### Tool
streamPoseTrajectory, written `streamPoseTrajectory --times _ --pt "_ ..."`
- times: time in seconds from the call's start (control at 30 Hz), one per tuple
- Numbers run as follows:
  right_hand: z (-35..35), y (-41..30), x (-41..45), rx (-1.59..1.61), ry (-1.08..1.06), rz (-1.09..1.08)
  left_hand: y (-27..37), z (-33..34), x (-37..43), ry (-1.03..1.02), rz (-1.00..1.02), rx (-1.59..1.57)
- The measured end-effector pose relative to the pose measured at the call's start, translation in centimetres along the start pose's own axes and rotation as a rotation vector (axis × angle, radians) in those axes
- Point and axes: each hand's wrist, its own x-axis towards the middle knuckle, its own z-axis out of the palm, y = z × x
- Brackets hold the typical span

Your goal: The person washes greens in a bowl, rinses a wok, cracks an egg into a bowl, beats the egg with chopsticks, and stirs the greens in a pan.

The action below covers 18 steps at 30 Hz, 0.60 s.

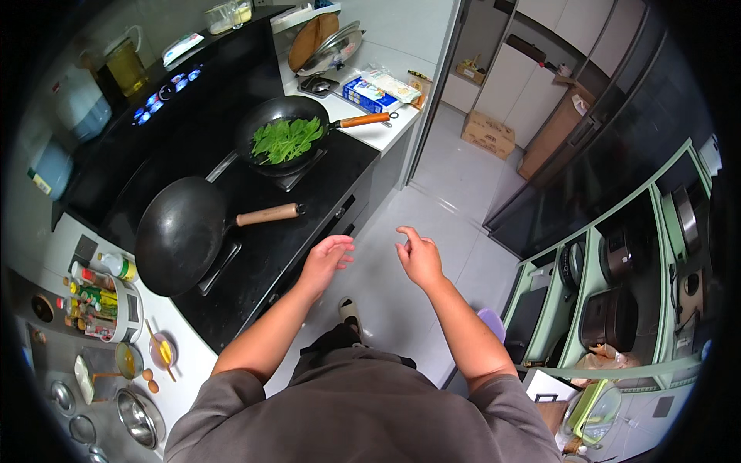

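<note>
My left hand (325, 261) hovers in front of the cooktop's front edge, its fingers slightly curled and apart, holding nothing. To its right my right hand (419, 258) is raised over the floor, index finger bent and nothing in its grasp. Nearest the left hand is the wooden handle (267, 215) of an overturned dark wok (181, 236), whose rounded underside faces up on the near burner. On the far burner a second wok (283, 107) sits upright, its orange-brown handle (365, 120) pointing right. Green leafy vegetables (288, 140) lie inside it.
Left on the white counter stand a bottle rack (128, 312), a bowl with egg yolk and chopsticks (162, 351), two eggs (150, 381) and a steel bowl (139, 418). Pot lids (336, 52) lean at the back. A green appliance shelf (584, 278) stands right; a cardboard box (488, 134) lies beyond the doorway.
</note>
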Motion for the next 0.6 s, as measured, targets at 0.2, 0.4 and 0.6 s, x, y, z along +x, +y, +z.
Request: streamPoseTrajectory --times 0.2,0.4,0.6 --pt "-1.2 1.5 7.5 -0.173 0.060 -0.167 1.4 0.8 7.8 -0.036 0.046 -0.110" --pt "-3.0 3.0 15.4 -0.047 0.044 -0.156 3.4 0.8 15.2 -0.059 0.092 -0.104" --pt "-2.3 6.5 21.1 0.070 -0.073 0.055 2.8 1.7 18.8 0.177 -0.010 -0.138"
